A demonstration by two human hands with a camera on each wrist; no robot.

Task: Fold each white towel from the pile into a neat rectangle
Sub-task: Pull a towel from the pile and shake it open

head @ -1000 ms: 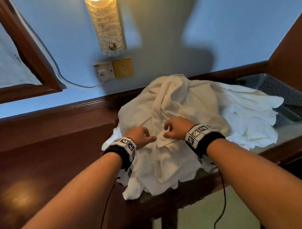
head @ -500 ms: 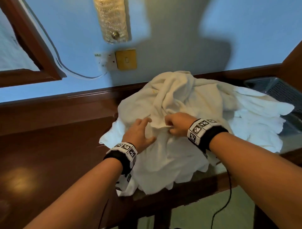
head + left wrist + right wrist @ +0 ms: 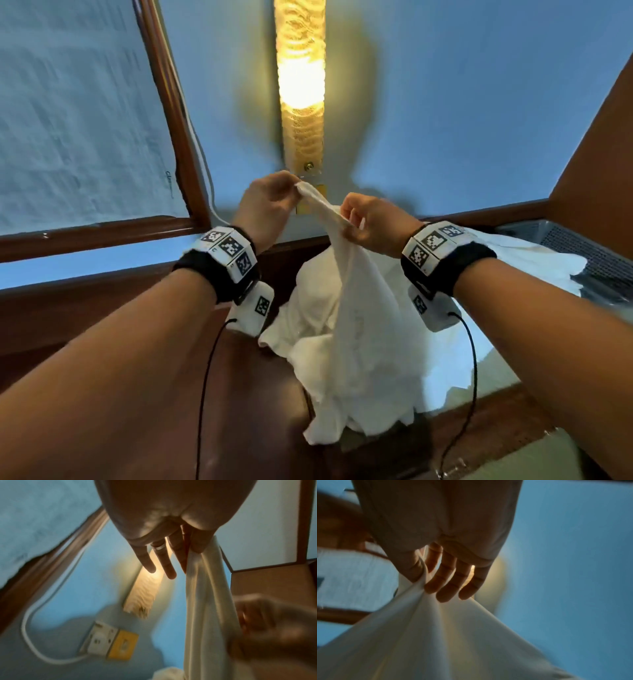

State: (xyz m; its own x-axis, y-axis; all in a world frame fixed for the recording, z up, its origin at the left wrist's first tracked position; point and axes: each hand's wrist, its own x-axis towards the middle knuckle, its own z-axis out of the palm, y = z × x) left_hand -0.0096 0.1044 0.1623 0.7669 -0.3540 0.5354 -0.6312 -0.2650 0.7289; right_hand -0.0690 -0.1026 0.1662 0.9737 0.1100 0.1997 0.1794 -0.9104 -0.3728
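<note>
Dark wooden bench [image 3: 51, 342], pile of white towels [image 3: 513, 267] heaped on it, one white towel [image 3: 359, 308] lifted above the pile, left hand [image 3: 263, 209] pinching its top edge, right hand [image 3: 373, 222] pinching just below, left wrist view alone showing wall socket [image 3: 101, 641], ring [image 3: 160, 547]

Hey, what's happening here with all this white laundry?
A person is working through a pile of white towels heaped on a wooden counter below a lit wall lamp. Both hands hold one towel lifted above the heap: the left hand pinches its top edge, and the right hand pinches the cloth just beside it. The towel hangs bunched and unfolded, its lower end draping down over the pile. No fold has been made yet.
</note>
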